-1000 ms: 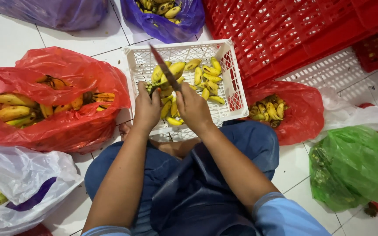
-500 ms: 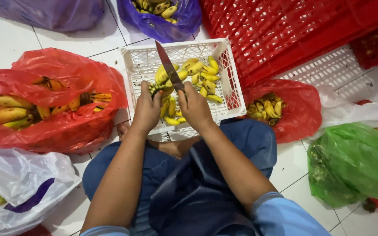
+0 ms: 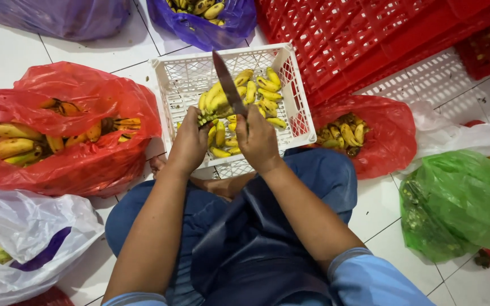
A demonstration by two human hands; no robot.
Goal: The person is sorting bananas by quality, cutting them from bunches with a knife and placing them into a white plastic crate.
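My right hand (image 3: 258, 137) grips a long kitchen knife (image 3: 228, 85), its blade pointing up and away over a white plastic crate (image 3: 180, 76). My left hand (image 3: 191, 141) holds a bunch of small yellow bananas (image 3: 215, 99) by its green stem end, right beside the blade. Both hands hover over the crate's near half, which holds several loose small bananas (image 3: 265, 93). I sit on the tiled floor with my legs in blue trousers (image 3: 245, 238) under the crate's near edge.
A red bag of larger bananas (image 3: 58, 136) lies at left, a white bag (image 3: 24, 238) lower left, purple bags (image 3: 202, 14) at the top. Red crates (image 3: 370, 34) stand at upper right, with a red bag of bananas (image 3: 353, 133) and a green bag (image 3: 460, 204) at right.
The knife has tilted more upright and shifted slightly right. My left hand has lifted the banana bunch up against the blade; both hands stay over the crate.
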